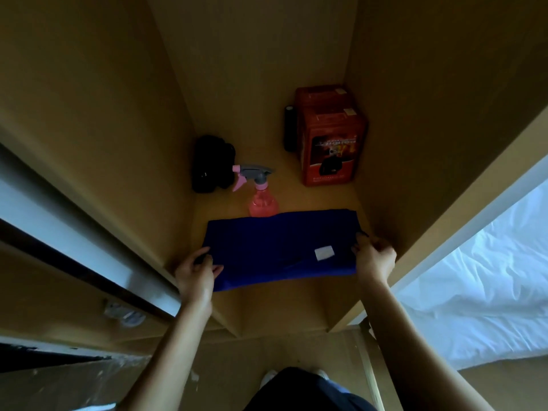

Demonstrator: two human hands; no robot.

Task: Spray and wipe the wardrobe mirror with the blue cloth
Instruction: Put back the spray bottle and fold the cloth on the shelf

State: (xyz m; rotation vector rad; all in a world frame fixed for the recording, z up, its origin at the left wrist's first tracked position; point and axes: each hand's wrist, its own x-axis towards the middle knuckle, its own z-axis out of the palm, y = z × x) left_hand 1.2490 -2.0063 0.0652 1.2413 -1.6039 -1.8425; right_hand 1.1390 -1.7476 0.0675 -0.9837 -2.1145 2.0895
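Inside wardrobe shelf [332,200]: blue cloth [275,247] lying long side left to right, left hand [195,275] and right hand [374,258] pinching its 2 ends; pink spray bottle [261,197] just behind.

The blue cloth [278,250] hid the base of the pink spray bottle [262,200], print on the red box [330,143] was unreadable, and both forearms ran off the bottom edge

Both hands, L [196,272] & R [374,254], pinch blue cloth [278,247] ends on wardrobe shelf [326,197], pink spray bottle [261,192] just behind.
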